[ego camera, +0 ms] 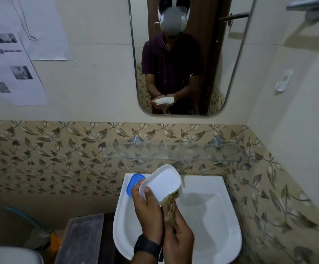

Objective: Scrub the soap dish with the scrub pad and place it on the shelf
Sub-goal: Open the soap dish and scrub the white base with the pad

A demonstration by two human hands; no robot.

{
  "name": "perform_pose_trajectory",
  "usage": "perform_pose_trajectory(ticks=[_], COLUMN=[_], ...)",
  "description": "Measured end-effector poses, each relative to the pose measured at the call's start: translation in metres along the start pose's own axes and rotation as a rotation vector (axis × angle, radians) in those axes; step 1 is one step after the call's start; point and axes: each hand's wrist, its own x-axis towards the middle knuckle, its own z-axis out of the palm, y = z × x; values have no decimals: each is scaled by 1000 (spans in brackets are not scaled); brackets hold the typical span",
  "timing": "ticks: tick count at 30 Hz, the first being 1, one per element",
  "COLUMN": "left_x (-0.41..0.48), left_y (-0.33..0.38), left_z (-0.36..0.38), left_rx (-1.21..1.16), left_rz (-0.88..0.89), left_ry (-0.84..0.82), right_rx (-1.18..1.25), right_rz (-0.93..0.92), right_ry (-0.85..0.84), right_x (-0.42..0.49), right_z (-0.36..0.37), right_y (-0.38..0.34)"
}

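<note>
While I look down over the white sink [208,231], I see the glass shelf [174,152] on the leafy wall just above it, with nothing of mine on it yet. A clear box [80,239] sits to the left of the sink. I hold the white soap dish [161,181] up over the sink, tilted, with its hollow side facing me. My left hand [148,212] grips its lower left end: the thumb presses inside the rim and the other fingers curl behind it. My right hand [177,237] is closed around the brown scrub pad [171,205], which touches the lower edge of the dish. A blue lid [133,184] lies on the sink rim, just behind my left fingers.
</note>
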Motion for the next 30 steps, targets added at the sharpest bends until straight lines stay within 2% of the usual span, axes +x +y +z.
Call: perform_pose_trajectory(ticks=[3,5,8,12,15,18,22,24,27,30], left_x=[-5,-9,-9,0,4,10,8,4,-1,2], left_y=[-5,-7,-5,5,12,13,14,10,8,13], left_z=[-2,-5,-9,-10,-9,-8,-10,-10,-8,-6], left_rx=[4,-40,-143,-120,-128,-125,-64,-39,-28,-69], left_rz=[-74,-133,-249,-206,-111,-100,-92,-104,-101,-98], left_ry=[-42,-136,-309,-474,-432,-411,-486,-526,-518,-455], right_rx=[-9,15,42,-91,-182,-252,-211,-233,-269,-273], right_rz=[40,26,16,-126,-214,-348,-261,-296,-357,-365], right_ry=[2,2,-114,-213,-189,-152,-152,-165,-193,-236], right_x=[35,64,87,73,40,15,50,75,87,58], right_z=[-8,-14,-21,-30,-32,-31,-24,-21,-21,-27], right_y=[-4,-17,-35,-32,-19,-13,-28,-44,-51,-30])
